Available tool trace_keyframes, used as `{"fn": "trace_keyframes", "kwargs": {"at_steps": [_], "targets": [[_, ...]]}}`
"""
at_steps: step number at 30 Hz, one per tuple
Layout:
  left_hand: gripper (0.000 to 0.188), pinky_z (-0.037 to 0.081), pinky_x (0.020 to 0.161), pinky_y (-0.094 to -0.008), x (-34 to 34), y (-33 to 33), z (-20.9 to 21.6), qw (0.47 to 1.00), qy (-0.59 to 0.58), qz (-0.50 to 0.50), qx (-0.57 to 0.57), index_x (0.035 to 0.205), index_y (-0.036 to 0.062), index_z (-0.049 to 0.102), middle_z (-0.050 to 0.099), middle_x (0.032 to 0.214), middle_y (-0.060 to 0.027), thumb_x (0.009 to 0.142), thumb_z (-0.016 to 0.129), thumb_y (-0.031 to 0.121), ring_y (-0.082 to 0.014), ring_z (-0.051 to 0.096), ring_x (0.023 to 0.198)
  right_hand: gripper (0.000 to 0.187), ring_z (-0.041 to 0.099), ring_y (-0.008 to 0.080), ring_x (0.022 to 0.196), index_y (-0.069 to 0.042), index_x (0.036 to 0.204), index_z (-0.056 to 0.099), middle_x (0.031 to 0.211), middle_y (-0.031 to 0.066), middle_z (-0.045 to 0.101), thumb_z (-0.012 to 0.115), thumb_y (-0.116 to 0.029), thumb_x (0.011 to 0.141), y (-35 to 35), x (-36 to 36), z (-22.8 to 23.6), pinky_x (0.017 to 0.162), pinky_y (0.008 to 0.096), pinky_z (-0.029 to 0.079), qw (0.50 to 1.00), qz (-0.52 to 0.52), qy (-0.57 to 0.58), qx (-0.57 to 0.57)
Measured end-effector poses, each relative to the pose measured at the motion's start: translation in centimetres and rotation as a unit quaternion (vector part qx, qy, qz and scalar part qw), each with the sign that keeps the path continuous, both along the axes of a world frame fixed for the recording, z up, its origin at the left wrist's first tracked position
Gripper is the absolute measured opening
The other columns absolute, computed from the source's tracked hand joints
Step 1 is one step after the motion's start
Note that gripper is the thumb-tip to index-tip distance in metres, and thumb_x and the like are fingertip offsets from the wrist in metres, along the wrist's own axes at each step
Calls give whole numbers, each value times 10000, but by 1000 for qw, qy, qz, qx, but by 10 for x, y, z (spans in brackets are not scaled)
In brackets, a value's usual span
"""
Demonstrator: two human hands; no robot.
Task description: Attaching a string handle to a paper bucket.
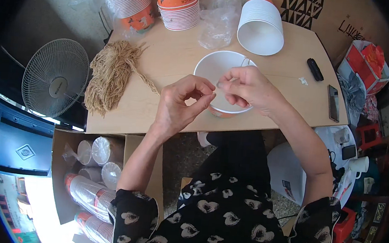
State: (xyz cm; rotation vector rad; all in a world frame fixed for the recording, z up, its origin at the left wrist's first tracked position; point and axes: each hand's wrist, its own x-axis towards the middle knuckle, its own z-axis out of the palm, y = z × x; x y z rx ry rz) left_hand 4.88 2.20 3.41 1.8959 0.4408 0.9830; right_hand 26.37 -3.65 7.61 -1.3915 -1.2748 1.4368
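A white paper bucket [207, 64] with an orange outside stands at the table's front edge, its mouth facing up. Both of my hands are raised over it, fingertips close together. My left hand [182, 102] is closed in a pinch of thumb and fingers at the bucket's left side. Across from it, my right hand [249, 88] also pinches, its fingers curled. Whatever lies between the fingertips is too small to make out. A short bit of cord shows by the rim behind my right hand. Left of my hands lies a bundle of tan cords [112, 79], one strand trailing rightward.
Stacked orange-and-white buckets [177, 15] and a bucket stack on its side [261, 28] line the back, with clear plastic [216, 25] between. A phone [333, 103] and black case [315, 70] lie right. A fan [56, 81] and a carton of wrapped buckets [144, 150] are left.
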Motion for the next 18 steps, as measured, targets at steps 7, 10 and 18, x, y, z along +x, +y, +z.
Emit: {"fn": "trace_keyframes", "kwargs": {"at_steps": [7, 10, 18], "targets": [[159, 529, 750, -226, -5, 14, 8, 973, 26, -86, -211, 1058, 11, 663, 727, 933, -43, 921, 742, 26, -89, 682, 877, 140, 561, 61, 697, 5, 1064, 650, 832, 24, 647, 666, -83, 957, -12, 4, 0, 621, 215, 442, 977, -30, -93, 190], [205, 500, 715, -213, -6, 17, 24, 957, 48, -88, -272, 1094, 25, 656, 733, 931, -38, 919, 755, 61, -86, 689, 867, 185, 609, 111, 792, 1, 1092, 664, 905, 41, 667, 692, -19, 910, -19, -3, -1, 713, 257, 487, 927, -78, -193, 311], [202, 501, 724, -217, -7, 23, 21, 945, 43, -111, -304, 1111, 33, 650, 735, 945, -35, 935, 739, 76, -88, 687, 857, 120, 631, 164, 822, 10, 1013, 729, 907, 80, 689, 705, -38, 905, -34, -24, -17, 745, 298, 500, 930, -85, -230, 275]]}}
